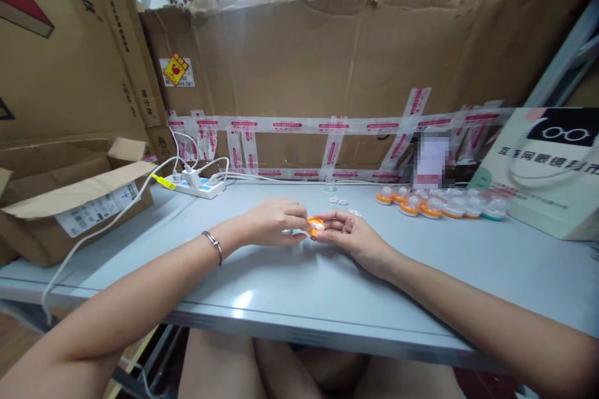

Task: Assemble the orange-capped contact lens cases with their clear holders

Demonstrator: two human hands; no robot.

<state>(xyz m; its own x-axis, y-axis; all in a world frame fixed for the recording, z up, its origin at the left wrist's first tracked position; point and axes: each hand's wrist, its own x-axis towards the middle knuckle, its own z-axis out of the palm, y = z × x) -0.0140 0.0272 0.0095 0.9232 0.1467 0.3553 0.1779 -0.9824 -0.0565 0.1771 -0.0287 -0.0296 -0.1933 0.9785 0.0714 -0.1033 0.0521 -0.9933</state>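
My right hand (353,237) holds a small round orange cap-like piece (309,232) between thumb and fingers, just above the table. A white part (318,225) shows inside its orange rim. My left hand (281,222) is at the other side of the piece, its bent fingers and thumb closed against the left edge. Something small and whitish shows under the left fingers; I cannot make out what it is. Beyond my hands, small white pieces (337,201) lie on the table, and more (354,212) lie partly hidden behind my right fingers. A small clear dome-like part (330,186) stands farther back.
Several clear-domed round containers with orange or green bases (431,207) stand at the right back, beside a paper bag (552,181). A power strip (199,186) with white cables and an opened carton (84,193) are at left. Tall cardboard (299,75) walls the table's back.
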